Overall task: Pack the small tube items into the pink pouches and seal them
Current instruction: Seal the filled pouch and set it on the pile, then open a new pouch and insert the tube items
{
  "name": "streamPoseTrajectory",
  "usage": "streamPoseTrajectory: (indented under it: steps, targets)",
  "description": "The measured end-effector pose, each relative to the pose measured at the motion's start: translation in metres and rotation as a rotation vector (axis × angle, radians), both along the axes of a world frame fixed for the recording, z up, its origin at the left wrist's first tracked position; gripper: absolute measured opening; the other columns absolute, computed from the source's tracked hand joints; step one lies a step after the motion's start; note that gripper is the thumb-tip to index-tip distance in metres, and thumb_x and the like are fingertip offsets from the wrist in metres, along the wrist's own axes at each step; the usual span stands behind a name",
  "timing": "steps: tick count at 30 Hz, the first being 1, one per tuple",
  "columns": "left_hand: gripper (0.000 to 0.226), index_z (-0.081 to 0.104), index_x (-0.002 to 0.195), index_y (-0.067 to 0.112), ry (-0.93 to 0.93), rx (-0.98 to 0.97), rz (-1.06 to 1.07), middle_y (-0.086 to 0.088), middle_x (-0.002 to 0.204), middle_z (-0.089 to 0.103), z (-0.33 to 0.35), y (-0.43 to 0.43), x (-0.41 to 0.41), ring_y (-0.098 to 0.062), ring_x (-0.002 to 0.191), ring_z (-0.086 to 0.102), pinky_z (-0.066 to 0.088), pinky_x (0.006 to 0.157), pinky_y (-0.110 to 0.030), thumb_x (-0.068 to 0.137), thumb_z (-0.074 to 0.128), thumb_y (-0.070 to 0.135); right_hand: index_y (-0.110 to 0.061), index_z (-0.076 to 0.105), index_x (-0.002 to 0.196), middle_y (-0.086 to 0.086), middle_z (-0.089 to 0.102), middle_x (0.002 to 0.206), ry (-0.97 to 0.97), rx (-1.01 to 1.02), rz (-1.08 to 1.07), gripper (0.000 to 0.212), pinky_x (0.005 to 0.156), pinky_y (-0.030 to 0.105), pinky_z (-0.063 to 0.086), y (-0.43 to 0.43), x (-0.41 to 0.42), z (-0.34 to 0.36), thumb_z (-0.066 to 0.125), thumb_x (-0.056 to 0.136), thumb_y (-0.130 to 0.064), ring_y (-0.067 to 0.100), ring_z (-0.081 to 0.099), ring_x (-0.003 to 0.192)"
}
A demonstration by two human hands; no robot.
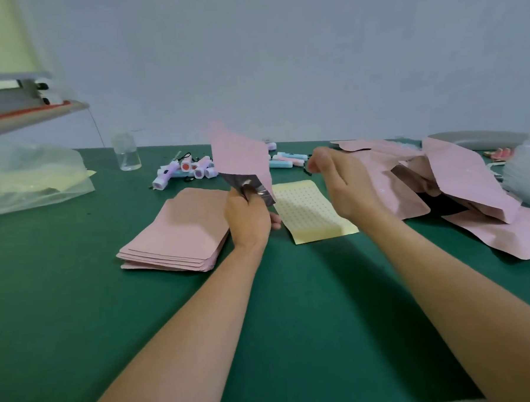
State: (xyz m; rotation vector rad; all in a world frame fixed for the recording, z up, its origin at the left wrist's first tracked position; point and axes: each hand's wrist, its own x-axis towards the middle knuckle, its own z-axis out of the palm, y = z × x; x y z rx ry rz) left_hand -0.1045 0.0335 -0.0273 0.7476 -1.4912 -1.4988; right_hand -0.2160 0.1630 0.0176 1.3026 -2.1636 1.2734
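The left hand (248, 220) is raised above the green bench (264, 323), its grip closed on the lower end of one pink pouch (240, 159). The fingers pinch it at the mouth, where the silvery inside shows, and the rest of the pouch sticks up and away, tilted, clear of the bench.

The right hand (342, 184) hovers just beside it to the right, apart from the pouch. Its fingers are loosely bent and its grip is slack – nothing shows in it, though the fingertips are blurred.

Below and left of the left hand lies a flat stack of pouches (173, 230). Between the two hands, on the bench, lies a pale yellow sheet (310, 210) printed with rows of small dots.

The small tubes (191, 171) lie in a loose heap at the far side of the bench, behind the held pouch – purple and white ones to the left, blue and pink ones (286, 161) to the right.

On the right sits a heap of crumpled pink pouches (459, 184). A clear bottle (127, 152) stands near the far edge, and a plastic bag (32, 179) lies at the left.
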Motion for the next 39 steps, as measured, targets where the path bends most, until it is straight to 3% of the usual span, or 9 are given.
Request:
streamPoseTrajectory:
  steps: [4,6,10,13,21,28,32,35,39]
  targets:
    - [0.023,0.051,0.095,0.021,-0.059,-0.044,-0.022,-0.014,0.083,0.072,-0.004,-0.014,-0.016,-0.014,0.037,0.061,0.04,0.034,-0.02,0.109,0.035,0.012,-0.017,0.056,0.116,0.001,0.065,0.109,0.0,0.225,-0.196,0.024,0.081,0.045,0.05,-0.042,-0.045,-0.01,0.04,0.104,-0.031,0.023,0.057,0.095]
    - [0.02,0.054,0.1,0.017,-0.097,-0.103,-0.006,-0.012,0.081,0.071,-0.004,-0.019,-0.025,-0.013,0.04,0.06,0.04,0.035,-0.021,0.109,0.037,0.014,-0.015,0.049,0.132,0.006,0.06,0.127,-0.072,0.326,-0.178,0.031,0.092,0.046,0.05,-0.064,-0.065,-0.018,0.043,0.102,-0.019,0.026,0.055,0.11]
    - [0.019,0.055,0.097,0.018,-0.139,-0.103,0.051,-0.011,0.086,0.073,-0.008,-0.03,-0.037,-0.022,0.056,0.068,0.05,0.047,-0.029,0.107,0.041,0.012,-0.014,0.047,0.133,0.009,0.06,0.123,-0.157,0.347,-0.142,0.036,0.087,0.042,0.05,-0.106,-0.092,-0.037,0.044,0.097,-0.01,0.025,0.056,0.104]
    - [0.025,0.05,0.089,0.024,-0.108,-0.034,0.068,0.0,0.078,0.069,-0.012,-0.033,-0.04,-0.012,0.039,0.062,0.041,0.036,-0.022,0.106,0.039,0.009,-0.014,0.045,0.135,0.009,0.055,0.132,-0.083,0.425,-0.156,0.038,0.096,0.046,0.05,-0.134,-0.11,-0.04,0.05,0.098,-0.013,0.028,0.054,0.115]
    - [0.019,0.054,0.101,0.02,-0.078,-0.045,0.08,-0.002,0.083,0.071,-0.013,-0.029,-0.041,-0.014,0.041,0.064,0.044,0.036,-0.023,0.107,0.041,0.008,-0.01,0.038,0.146,0.009,0.04,0.152,0.085,0.715,-0.204,0.041,0.116,0.06,0.029,-0.184,-0.141,-0.047,0.039,0.106,-0.019,0.027,0.031,0.146]
    - [0.016,0.058,0.104,0.019,-0.111,-0.062,0.045,-0.006,0.096,0.074,-0.011,-0.028,-0.038,-0.035,0.076,0.074,0.063,0.07,-0.053,0.105,0.043,0.012,-0.017,0.052,0.14,0.016,0.048,0.145,0.195,0.9,-0.487,0.043,0.112,0.06,0.029,-0.201,-0.138,-0.038,0.039,0.104,-0.036,0.034,0.039,0.137]
    - [0.016,0.057,0.101,0.017,-0.081,-0.048,0.066,-0.008,0.091,0.074,-0.01,-0.028,-0.037,-0.033,0.065,0.072,0.059,0.056,-0.041,0.105,0.042,0.011,-0.02,0.056,0.129,0.01,0.059,0.131,0.21,0.84,-0.469,0.034,0.111,0.059,0.027,-0.192,-0.136,-0.032,0.043,0.105,-0.04,0.031,0.048,0.128]
    - [0.017,0.058,0.102,0.016,-0.073,-0.044,0.079,-0.012,0.091,0.074,-0.01,-0.027,-0.035,-0.037,0.071,0.072,0.06,0.06,-0.043,0.105,0.042,0.01,-0.021,0.055,0.12,0.003,0.065,0.102,0.179,0.596,-0.427,0.03,0.093,0.048,0.039,-0.167,-0.126,-0.024,0.043,0.107,-0.045,0.029,0.06,0.095]
    - [0.016,0.059,0.105,0.011,-0.052,-0.035,0.072,-0.013,0.086,0.072,-0.005,-0.021,-0.031,-0.031,0.06,0.068,0.052,0.046,-0.033,0.106,0.043,0.009,-0.028,0.054,0.11,0.001,0.06,0.085,-0.3,0.129,-0.06,0.025,0.056,0.034,0.048,-0.126,-0.095,-0.008,0.044,0.106,-0.051,0.019,0.061,0.062]
